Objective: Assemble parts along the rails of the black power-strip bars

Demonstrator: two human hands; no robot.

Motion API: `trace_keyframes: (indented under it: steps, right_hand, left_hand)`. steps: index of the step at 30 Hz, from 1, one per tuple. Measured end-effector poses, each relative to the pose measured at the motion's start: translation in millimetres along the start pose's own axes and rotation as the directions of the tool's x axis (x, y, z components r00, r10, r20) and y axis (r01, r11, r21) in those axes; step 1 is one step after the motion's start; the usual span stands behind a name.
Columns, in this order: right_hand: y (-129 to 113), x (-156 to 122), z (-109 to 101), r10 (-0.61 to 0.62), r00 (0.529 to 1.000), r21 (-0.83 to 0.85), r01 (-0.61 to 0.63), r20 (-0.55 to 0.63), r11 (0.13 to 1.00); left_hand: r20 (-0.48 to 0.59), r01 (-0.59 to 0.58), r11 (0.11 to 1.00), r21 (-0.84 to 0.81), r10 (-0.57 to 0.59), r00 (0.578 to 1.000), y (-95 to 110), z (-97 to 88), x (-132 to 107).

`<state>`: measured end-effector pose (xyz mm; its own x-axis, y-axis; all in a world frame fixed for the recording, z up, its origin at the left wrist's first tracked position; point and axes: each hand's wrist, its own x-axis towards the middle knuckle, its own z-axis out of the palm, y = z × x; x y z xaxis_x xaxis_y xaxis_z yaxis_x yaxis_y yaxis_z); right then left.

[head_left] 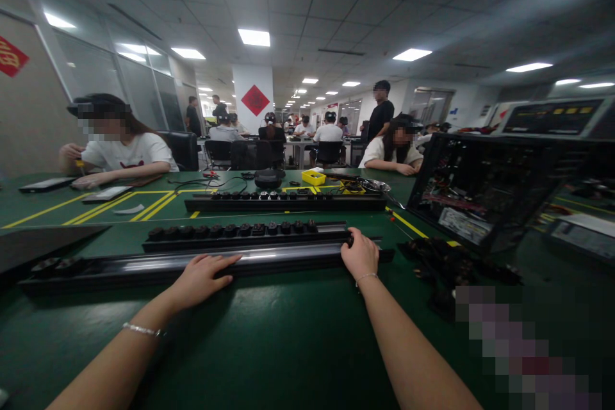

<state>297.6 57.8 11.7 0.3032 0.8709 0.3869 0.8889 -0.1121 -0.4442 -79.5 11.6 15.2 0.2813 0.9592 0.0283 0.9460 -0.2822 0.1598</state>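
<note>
A long black power strip bar (144, 266) lies across the green table (269, 339) right in front of me. My left hand (202, 277) rests flat on its middle, fingers stretched out along it. My right hand (359, 256) is curled over the bar's right end, fingers wrapped round it. Two more black strips with rows of sockets lie behind it, one close (245, 234) and one farther back (288, 200).
An open computer case (485, 189) stands at the right, with a tangle of black cables (446, 262) before it. A yellow box (313, 177) and a metal dish (375, 186) sit farther back. People sit across the table at left (125, 150) and right (391, 150).
</note>
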Motion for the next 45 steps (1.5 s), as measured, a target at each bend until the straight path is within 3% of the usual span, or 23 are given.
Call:
trace_keyframes:
  steps: [45]
  right_hand:
    - [13,7,-11,0.104,0.994,-0.046,-0.103,0.025,0.994]
  left_hand:
    - [-0.01,-0.02,1.0,0.006,0.02,1.0,2,-2.9,-1]
